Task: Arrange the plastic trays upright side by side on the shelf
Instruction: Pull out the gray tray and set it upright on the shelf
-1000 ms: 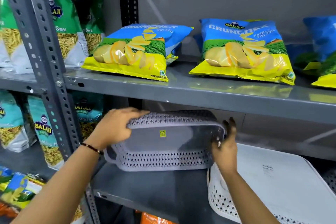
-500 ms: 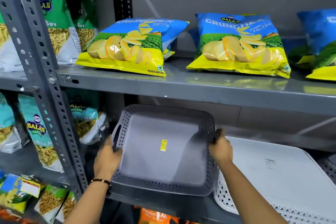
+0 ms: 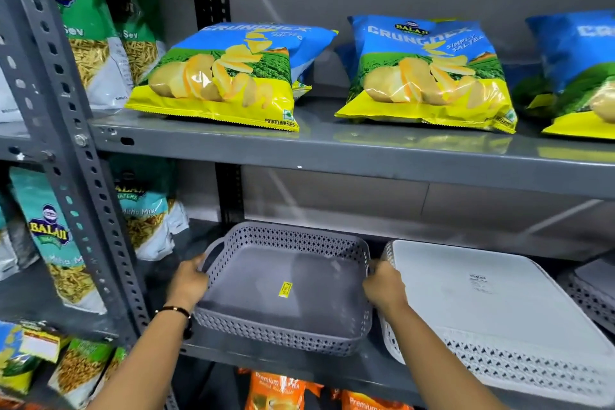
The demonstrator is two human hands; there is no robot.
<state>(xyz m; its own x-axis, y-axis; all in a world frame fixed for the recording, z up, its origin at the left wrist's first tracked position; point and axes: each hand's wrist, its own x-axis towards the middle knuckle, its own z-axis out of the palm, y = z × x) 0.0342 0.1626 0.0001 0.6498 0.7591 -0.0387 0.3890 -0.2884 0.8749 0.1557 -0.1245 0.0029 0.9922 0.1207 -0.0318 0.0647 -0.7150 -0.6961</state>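
A grey perforated plastic tray [image 3: 266, 296] with a small yellow sticker lies open side up on the lower grey shelf [image 3: 299, 364]. My left hand [image 3: 189, 283] grips its left handle and my right hand [image 3: 382, 286] grips its right handle. To its right a white plastic tray [image 3: 482, 303] lies upside down, bottom facing up, close beside the grey one. Another grey tray [image 3: 592, 293] shows partly at the far right edge.
The upper shelf [image 3: 332, 150] holds blue and yellow potato wafer bags [image 3: 226, 76] just above the trays. A perforated steel upright [image 3: 66, 143] stands at the left, with snack bags [image 3: 53, 243] beyond it. Orange packets [image 3: 276, 389] sit on the shelf below.
The grey tray went from tilted on its edge, with its underside showing, to lying flat with its open side up. Both hands shifted to its two side handles.
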